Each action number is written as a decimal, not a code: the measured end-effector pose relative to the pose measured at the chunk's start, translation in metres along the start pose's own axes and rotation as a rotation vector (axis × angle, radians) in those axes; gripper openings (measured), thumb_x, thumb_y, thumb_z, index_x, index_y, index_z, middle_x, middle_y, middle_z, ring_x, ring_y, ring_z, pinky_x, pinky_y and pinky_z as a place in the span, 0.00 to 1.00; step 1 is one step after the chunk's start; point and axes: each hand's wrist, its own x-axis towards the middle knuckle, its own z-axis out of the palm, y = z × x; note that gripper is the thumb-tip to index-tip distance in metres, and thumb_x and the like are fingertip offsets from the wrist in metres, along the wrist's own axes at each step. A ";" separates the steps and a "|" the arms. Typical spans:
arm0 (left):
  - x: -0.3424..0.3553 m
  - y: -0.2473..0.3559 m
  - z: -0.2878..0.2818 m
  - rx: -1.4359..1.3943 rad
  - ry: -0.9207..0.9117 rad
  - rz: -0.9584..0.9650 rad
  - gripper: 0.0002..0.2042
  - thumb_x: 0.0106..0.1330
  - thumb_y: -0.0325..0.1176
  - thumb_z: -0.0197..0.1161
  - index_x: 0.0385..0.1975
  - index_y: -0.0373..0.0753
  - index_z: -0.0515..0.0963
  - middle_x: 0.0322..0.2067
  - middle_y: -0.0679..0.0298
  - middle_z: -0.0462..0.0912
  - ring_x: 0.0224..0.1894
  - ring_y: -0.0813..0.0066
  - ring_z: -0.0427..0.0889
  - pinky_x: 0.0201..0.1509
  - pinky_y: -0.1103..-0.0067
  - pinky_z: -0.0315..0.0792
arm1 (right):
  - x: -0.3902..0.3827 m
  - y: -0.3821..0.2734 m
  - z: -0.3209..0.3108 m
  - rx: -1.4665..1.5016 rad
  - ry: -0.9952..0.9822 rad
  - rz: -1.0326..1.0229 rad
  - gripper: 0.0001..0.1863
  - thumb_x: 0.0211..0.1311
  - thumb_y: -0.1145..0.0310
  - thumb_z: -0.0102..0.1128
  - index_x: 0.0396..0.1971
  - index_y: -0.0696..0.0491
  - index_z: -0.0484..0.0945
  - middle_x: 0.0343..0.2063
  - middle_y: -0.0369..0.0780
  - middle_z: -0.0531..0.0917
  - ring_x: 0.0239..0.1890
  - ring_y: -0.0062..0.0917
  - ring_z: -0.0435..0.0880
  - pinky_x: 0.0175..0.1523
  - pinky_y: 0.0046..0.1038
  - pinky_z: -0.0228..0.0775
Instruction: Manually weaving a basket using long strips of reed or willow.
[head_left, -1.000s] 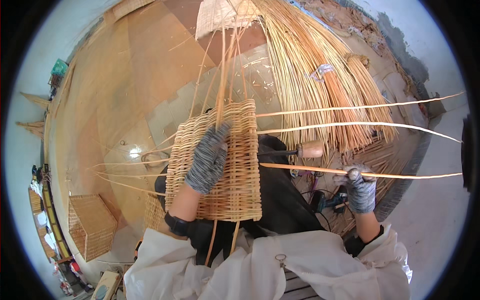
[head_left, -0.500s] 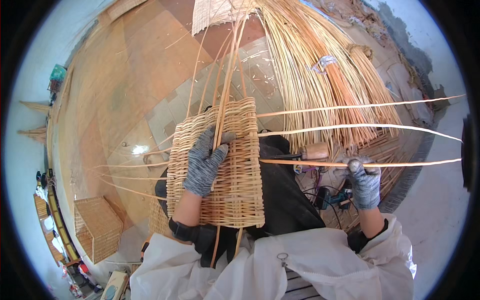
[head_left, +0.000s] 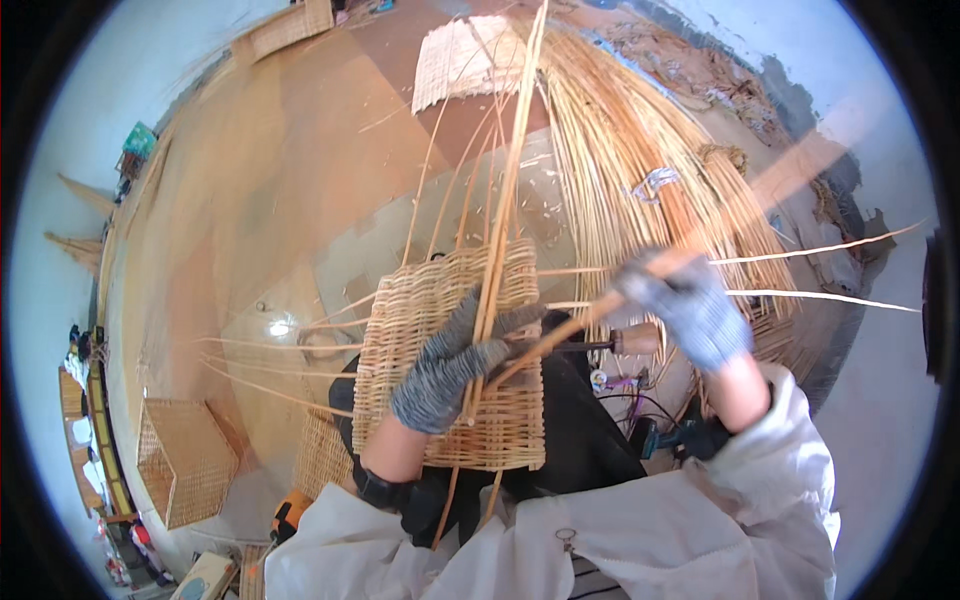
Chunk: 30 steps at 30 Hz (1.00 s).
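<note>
A woven wicker panel (head_left: 430,310) lies over my lap, with rods sticking out of its edges. My left hand (head_left: 450,370), in a grey knit glove, rests on the panel. Its thumb and fingers close round several long wicker rods (head_left: 510,190) that point away from me. To the right, my right hand (head_left: 690,300), gloved and smeared by motion, grips another rod (head_left: 570,330). That rod slants from beside my left fingers up to the right, its far part blurred. Under it, an awl (head_left: 635,340) with a wooden handle points toward the panel; its tip is hidden.
A large heap of loose rods (head_left: 620,130) spreads at the far right, beside a pale woven mat (head_left: 465,60). A wicker box (head_left: 185,460) stands at the left. A power tool (head_left: 650,437) with cables lies right of my lap; an orange tool (head_left: 290,513) lies at lower left.
My right hand has moved up and left, swinging its rod from lying sideways to a steep slant across the panel's right edge. The panel, left hand and rods sit lower and further right in view.
</note>
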 end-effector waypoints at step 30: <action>0.028 -0.018 -0.045 1.716 0.004 0.246 0.47 0.37 0.59 0.68 0.58 0.41 0.61 0.53 0.51 0.63 0.56 0.51 0.61 0.61 0.67 0.55 | -0.123 0.108 -0.041 0.452 0.500 0.390 0.17 0.52 0.60 0.63 0.30 0.60 0.74 0.22 0.44 0.79 0.21 0.30 0.81 0.28 0.28 0.77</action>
